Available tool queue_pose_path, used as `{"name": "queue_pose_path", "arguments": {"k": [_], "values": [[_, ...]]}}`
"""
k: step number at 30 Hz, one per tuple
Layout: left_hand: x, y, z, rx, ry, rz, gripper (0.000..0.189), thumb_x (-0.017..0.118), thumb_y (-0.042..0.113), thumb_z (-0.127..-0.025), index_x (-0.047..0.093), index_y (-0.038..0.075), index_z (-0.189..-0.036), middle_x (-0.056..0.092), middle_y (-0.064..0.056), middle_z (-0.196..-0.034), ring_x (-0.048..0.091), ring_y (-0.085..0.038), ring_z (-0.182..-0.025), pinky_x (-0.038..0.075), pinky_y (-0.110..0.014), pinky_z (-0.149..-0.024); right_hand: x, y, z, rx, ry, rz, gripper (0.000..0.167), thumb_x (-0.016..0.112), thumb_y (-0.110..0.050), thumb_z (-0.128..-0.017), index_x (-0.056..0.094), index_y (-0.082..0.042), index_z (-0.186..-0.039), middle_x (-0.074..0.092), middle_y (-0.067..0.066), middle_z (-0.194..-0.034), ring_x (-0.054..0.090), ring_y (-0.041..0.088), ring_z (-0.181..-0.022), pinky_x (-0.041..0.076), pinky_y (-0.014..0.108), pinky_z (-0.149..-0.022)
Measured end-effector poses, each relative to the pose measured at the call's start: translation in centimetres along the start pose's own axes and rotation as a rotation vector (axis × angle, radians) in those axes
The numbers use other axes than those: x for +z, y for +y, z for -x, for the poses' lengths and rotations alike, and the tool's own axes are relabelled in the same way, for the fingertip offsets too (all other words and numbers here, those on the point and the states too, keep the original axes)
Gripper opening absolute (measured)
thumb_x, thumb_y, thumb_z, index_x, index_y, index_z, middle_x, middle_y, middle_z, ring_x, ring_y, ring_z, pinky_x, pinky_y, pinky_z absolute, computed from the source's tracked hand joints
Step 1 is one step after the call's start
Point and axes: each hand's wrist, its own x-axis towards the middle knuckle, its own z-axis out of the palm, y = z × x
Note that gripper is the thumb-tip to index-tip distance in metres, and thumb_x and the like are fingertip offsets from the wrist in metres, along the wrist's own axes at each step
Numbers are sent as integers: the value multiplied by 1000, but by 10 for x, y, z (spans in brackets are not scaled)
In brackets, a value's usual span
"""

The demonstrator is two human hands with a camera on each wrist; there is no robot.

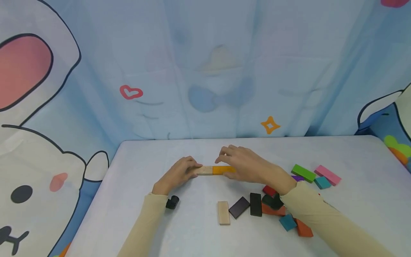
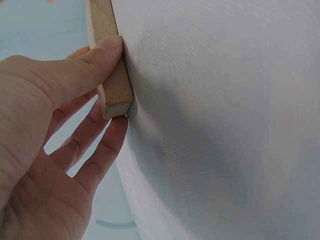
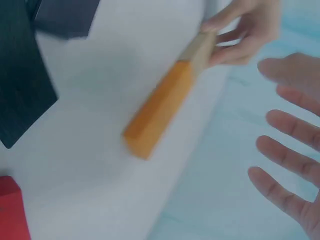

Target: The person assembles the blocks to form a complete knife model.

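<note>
On the white table, a plain wooden block (image 1: pixel 205 170) and a yellow-orange block (image 1: pixel 221 170) lie end to end in one line. My left hand (image 1: pixel 178 175) pinches the outer end of the plain block, thumb on the near side. In the left wrist view the thumb presses that wooden block (image 2: pixel 117 85), and other fingers reach its far side and end. My right hand (image 1: pixel 247 164) hovers over the yellow-orange end. The right wrist view shows this hand (image 3: pixel 295 135) with fingers spread and apart from the yellow-orange block (image 3: pixel 160 110).
Nearer me lie another plain block (image 1: pixel 223 213), two dark blocks (image 1: pixel 239 207), a red block (image 1: pixel 269 191), orange blocks (image 1: pixel 303 227) and a teal block (image 1: pixel 288 222). Right of them are green (image 1: pixel 303 173) and pink (image 1: pixel 328 175) blocks. A patterned curtain (image 1: pixel 205 117) hangs behind the table.
</note>
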Motion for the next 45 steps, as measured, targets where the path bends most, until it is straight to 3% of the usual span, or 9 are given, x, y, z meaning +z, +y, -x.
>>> {"name": "queue_pose_path", "arguments": {"k": [4, 9, 18, 25, 30, 37, 45], "values": [[1, 0, 0, 5, 8, 1, 35, 76, 10, -96, 73, 6, -131, 66, -5, -119, 60, -23, -110, 52, -41, -99, -14, -20, 14, -56, 25, 14, 38, 89, -17, -85, 73, -11, -119, 65, 4, -113, 62, 20, -93, 59, 36, -78], [1, 0, 1, -4, 16, -7, 35, 76, 10, -96, 73, 6, -131, 66, -6, -118, 60, -22, -109, 52, -41, -98, -13, -45, 27, -152, -56, -4, 42, 91, -13, -83, 72, -13, -121, 63, 3, -117, 63, 21, -101, 60, 39, -88], [1, 0, 2, -5, 14, -12, 35, 76, 11, -97, 73, 7, -131, 66, -4, -119, 60, -22, -108, 52, -40, -97, 13, -68, 34, -199, -202, -47, 37, 87, -6, -86, 76, -19, -120, 65, -4, -120, 60, 14, -107, 56, 27, -95], [3, -2, 3, -3, 23, -10, 35, 76, 10, -96, 73, 8, -131, 67, -5, -119, 60, -22, -108, 53, -40, -97, 35, -76, 34, -267, -287, 13, 23, 82, -11, -93, 77, -19, -114, 65, -6, -116, 55, 9, -102, 53, 25, -93], [3, -3, 3, 2, 28, -3, 35, 76, 10, -97, 73, 8, -131, 66, -4, -119, 60, -21, -107, 53, -40, -95, 42, -78, 32, -260, -300, 29, 18, 78, -13, -96, 78, -19, -114, 65, -6, -115, 54, 9, -100, 52, 24, -92], [3, -4, 3, 5, 25, -3, 35, 76, 10, -97, 73, 8, -131, 66, -4, -118, 60, -21, -108, 53, -40, -95, 45, -77, 28, -242, -327, 60, 26, 84, -11, -90, 78, -19, -114, 66, -5, -114, 55, 10, -101, 52, 26, -95], [3, -5, 2, 7, 24, -1, 35, 76, 10, -97, 73, 7, -132, 66, -3, -118, 59, -20, -107, 52, -39, -95, 50, -73, 23, -212, -346, 3, 24, 81, -6, -92, 79, -18, -113, 65, -4, -116, 53, 9, -99, 53, 21, -93]]}}
